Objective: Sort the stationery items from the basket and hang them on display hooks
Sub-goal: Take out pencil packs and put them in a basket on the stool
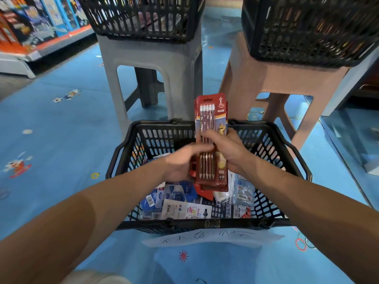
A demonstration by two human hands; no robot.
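Red pencil packs (211, 119) held above basket (155, 136), right hand (227, 150) wrapped round middle, left hand (182, 162) gripping lower edge. Looks like sorting step; calls next for a matching hook, top end leading.

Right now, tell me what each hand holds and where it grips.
Both hold the red pencil packs: the left hand grips the lower left edge, and the right hand grips the middle from the right side.

Left forearm (92, 201) and right forearm (307, 201) bare, as are left hand (180, 162) and right hand (227, 148). Only clothing visible: pale beige fabric (92, 277) at the bottom edge, garment type unclear.
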